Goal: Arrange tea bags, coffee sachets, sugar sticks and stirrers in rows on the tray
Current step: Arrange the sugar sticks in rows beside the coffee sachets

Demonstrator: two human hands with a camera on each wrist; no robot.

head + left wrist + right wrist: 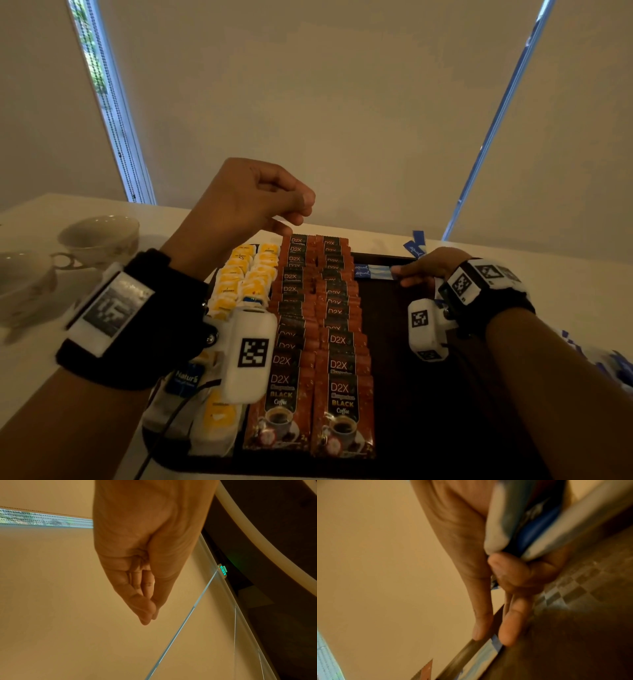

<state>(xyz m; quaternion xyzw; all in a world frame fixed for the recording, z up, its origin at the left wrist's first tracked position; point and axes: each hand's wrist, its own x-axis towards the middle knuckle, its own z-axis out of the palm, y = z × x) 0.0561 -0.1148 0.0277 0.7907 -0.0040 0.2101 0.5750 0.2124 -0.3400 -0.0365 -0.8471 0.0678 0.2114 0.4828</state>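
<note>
Two overlapping rows of red-brown coffee sachets printed "D2X Black Coffee" are laid down the middle of the dark rectangular tray, beside white-and-yellow tea bags. Blue-and-white paper sugar sticks are pinched at the tray's far edge by the right hand, with more held in its palm. The left hand is held above the sachets, fingertips gathered, nothing held.

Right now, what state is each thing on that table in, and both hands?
Left hand: raised above the coffee rows, fingers curled, holding nothing.
Right hand: holding a bundle of sugar sticks, fingertips on two sticks.
Sugar sticks: two flat at the tray's far end.
Coffee sachets: two overlapping rows.
Tea bags: two rows at left.
Tray: right part bare.
Teacups: empty, beside tray.
</note>
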